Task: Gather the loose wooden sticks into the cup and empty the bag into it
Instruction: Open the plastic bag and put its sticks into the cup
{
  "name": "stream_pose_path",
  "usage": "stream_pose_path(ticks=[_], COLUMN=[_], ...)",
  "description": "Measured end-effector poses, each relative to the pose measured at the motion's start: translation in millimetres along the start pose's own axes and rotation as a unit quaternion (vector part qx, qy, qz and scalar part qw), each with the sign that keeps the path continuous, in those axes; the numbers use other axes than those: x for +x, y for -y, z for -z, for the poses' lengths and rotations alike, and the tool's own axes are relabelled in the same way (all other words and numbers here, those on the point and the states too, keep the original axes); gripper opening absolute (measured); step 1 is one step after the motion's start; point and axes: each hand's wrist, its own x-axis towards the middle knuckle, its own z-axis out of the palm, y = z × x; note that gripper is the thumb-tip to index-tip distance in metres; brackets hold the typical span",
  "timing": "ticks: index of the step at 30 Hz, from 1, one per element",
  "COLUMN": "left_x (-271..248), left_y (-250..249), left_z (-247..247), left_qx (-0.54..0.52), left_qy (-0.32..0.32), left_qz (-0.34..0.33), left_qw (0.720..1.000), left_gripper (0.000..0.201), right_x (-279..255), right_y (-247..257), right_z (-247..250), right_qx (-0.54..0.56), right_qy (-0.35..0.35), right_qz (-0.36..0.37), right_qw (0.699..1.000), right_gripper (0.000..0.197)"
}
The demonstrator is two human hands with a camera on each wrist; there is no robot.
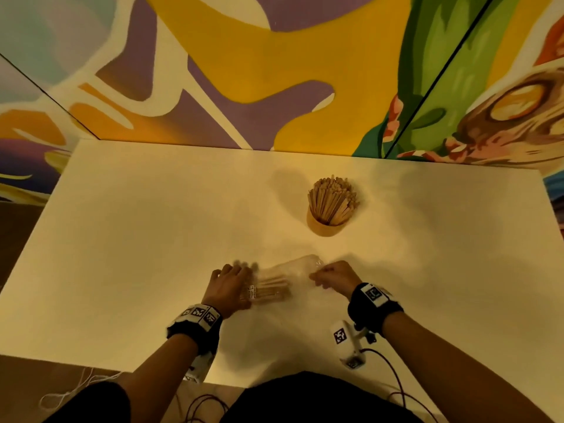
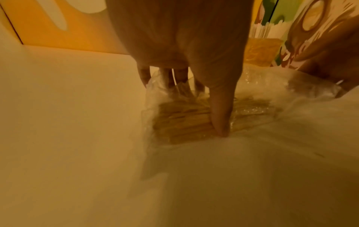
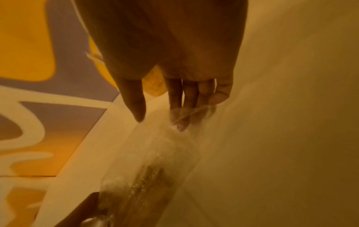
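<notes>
A round wooden cup (image 1: 326,225) stands upright on the white table (image 1: 137,239), packed with wooden sticks (image 1: 331,196). It also shows far off in the left wrist view (image 2: 260,49). A clear plastic bag (image 1: 283,274) with a bundle of sticks (image 1: 271,290) lies nearer me, between both hands. My left hand (image 1: 241,280) grips the bag's stick-filled left end, thumb (image 2: 219,110) over the bundle (image 2: 182,121). My right hand (image 1: 317,279) pinches the bag's empty right end (image 3: 155,153), thumb (image 3: 136,104) opposite the fingers (image 3: 180,110). I see no loose sticks on the table.
A painted wall (image 1: 274,71) rises straight behind the table's far edge. Cables (image 1: 393,380) hang over the near edge by my right forearm. Bare tabletop lies to the left and right of the cup.
</notes>
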Motion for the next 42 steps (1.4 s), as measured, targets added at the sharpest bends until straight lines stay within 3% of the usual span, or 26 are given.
stream_pose_path(ticks=[4, 7, 11, 13, 15, 17, 19, 22, 24, 27, 28, 31, 33, 35, 38, 42], left_x=[-1.9, -3.4, -8.7, -11.7, -16.8, -20.9, -25.6, -29.7, -33.6, -38.3, -39.9, -43.5, -45.2, -48.3, -53.2, -58.4], left_y=[-3.7, -1.8, -5.9, -6.6, -6.4, -7.3, -8.3, -8.2, -11.9, -20.2, -22.5, -27.1, -25.7, -23.6, -19.9, -8.0], left_z=[0.9, -3.2, -3.5, -4.5, -3.2, -0.4, 1.5, -0.9, 0.8, 1.8, 0.1, -8.2, -13.0, -13.6, -15.1, -21.4], left_qx=[-0.053, -0.132, -0.114, -0.138, -0.189, -0.231, -0.258, -0.277, -0.281, -0.271, -0.261, -0.217, -0.238, -0.269, -0.359, -0.466], left_qy=[0.006, 0.015, -0.003, -0.002, -0.006, -0.013, -0.016, -0.012, -0.008, 0.014, 0.021, 0.047, 0.064, 0.078, 0.105, 0.114], left_qz=[0.012, 0.021, 0.024, 0.027, 0.029, 0.035, 0.044, 0.041, 0.018, -0.013, -0.027, -0.056, -0.054, -0.054, -0.04, -0.009], left_qw=[0.998, 0.991, 0.993, 0.99, 0.982, 0.972, 0.965, 0.96, 0.959, 0.962, 0.965, 0.973, 0.968, 0.959, 0.926, 0.877], left_gripper=[0.069, 0.071, 0.073, 0.077, 0.079, 0.081, 0.078, 0.075, 0.058, 0.043, 0.043, 0.048, 0.041, 0.029, 0.037, 0.051], right_x=[-12.6, -35.5, -66.3, -73.6, -76.2, -74.6, -69.2, -67.1, -68.3, -78.3, -81.7, -91.6, -98.6, -103.6, -107.1, -103.7], right_y=[2.4, 14.0, 45.5, 59.0, 67.6, 66.3, 54.0, 32.8, 19.3, 9.0, 6.2, 3.5, 5.7, 7.3, 5.0, -3.7], right_z=[-8.1, -9.3, -7.1, -2.7, 1.2, 8.5, 16.8, 23.5, 22.8, 15.8, 12.3, 3.7, -1.5, -4.5, -2.0, 0.7], right_qx=[0.039, -0.015, 0.038, 0.142, 0.263, 0.375, 0.445, 0.397, 0.322, 0.152, 0.101, 0.044, 0.048, 0.073, 0.096, 0.085], right_qy=[-0.039, -0.082, -0.011, 0.069, 0.115, 0.11, 0.094, 0.045, 0.016, 0.056, 0.079, 0.1, 0.09, 0.092, 0.115, 0.126], right_qz=[0.081, 0.192, 0.322, 0.299, 0.228, 0.133, 0.069, 0.064, 0.082, 0.097, 0.097, 0.095, 0.109, 0.137, 0.195, 0.189], right_qw=[0.995, 0.978, 0.946, 0.941, 0.93, 0.911, 0.888, 0.914, 0.943, 0.982, 0.987, 0.989, 0.989, 0.984, 0.969, 0.97], right_gripper=[0.026, 0.027, 0.03, 0.026, 0.017, 0.003, 0.011, 0.012, 0.021, 0.01, 0.017, 0.056, 0.065, 0.062, 0.029, 0.034])
